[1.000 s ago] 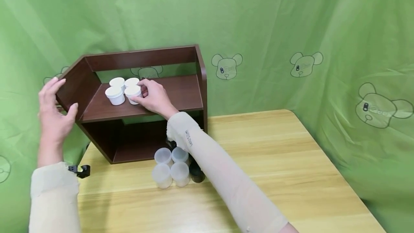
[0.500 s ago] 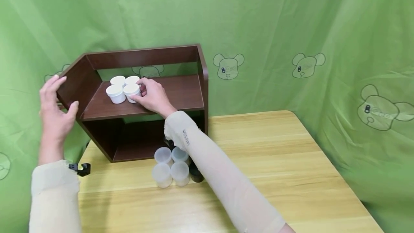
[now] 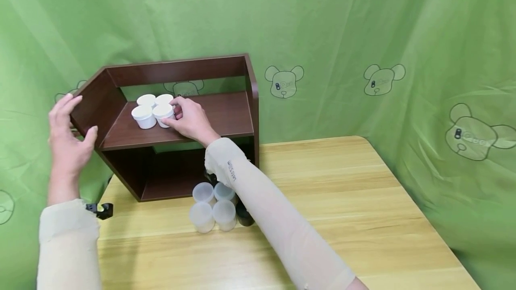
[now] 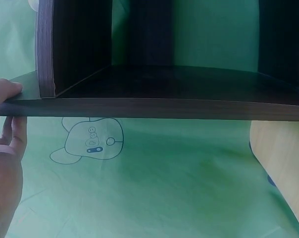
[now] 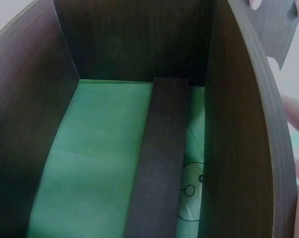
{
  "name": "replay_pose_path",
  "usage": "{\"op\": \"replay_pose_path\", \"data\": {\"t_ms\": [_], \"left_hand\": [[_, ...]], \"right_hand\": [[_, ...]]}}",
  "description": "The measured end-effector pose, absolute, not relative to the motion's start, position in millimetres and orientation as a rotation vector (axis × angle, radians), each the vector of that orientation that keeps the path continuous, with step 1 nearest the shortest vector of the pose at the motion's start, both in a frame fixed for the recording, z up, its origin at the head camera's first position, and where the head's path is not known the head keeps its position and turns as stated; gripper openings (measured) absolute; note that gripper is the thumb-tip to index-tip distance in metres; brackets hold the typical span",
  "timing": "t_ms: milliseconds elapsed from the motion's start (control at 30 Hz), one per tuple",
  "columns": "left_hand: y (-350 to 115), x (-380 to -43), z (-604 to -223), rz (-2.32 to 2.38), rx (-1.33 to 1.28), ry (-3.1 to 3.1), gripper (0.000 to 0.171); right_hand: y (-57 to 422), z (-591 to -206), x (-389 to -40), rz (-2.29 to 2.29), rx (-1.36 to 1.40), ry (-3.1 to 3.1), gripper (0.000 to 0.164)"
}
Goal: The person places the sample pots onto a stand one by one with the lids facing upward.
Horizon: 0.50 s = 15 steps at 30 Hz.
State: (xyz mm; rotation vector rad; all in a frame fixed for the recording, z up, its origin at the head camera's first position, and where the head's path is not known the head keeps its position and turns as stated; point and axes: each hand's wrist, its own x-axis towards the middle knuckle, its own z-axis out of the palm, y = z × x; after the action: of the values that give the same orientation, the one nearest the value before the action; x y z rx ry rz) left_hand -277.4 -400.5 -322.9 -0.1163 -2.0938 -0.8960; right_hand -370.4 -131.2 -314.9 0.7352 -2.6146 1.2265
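Observation:
My left hand (image 3: 69, 149) grips the left side panel of a dark brown two-tier wooden shelf (image 3: 219, 111). In the left wrist view the thumb (image 4: 10, 89) lies on one face of the panel and the fingers (image 4: 18, 134) on the other. On the upper tier stand several white lidded jars in a tight two-by-two cluster at the left. My right hand (image 3: 191, 120) pinches the front right jar (image 3: 162, 112) by its right side, next to the front left jar (image 3: 144, 117). Part of that hand shows at the edge of the right wrist view, beyond the shelf board.
Several translucent plastic cups (image 3: 201, 216) stand grouped on the wooden table (image 3: 322, 209) before the shelf. Beside them a black container (image 3: 244, 216) is partly hidden by the right sleeve. A green curtain (image 3: 322, 21) hangs behind and around the table.
My right hand has shifted the front right jar slightly left, closer to the front left one. The left hand keeps its place on the side panel.

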Motion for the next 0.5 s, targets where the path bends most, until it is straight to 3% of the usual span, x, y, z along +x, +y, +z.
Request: {"op": "replay_pose_path", "data": {"t_ms": [500], "left_hand": [[-402, -279, -325, -0.900, -0.121, -2.092, 0.071]], "right_hand": [[-111, -307, -363, 1.285, 0.840, -2.570, 0.048]]}}
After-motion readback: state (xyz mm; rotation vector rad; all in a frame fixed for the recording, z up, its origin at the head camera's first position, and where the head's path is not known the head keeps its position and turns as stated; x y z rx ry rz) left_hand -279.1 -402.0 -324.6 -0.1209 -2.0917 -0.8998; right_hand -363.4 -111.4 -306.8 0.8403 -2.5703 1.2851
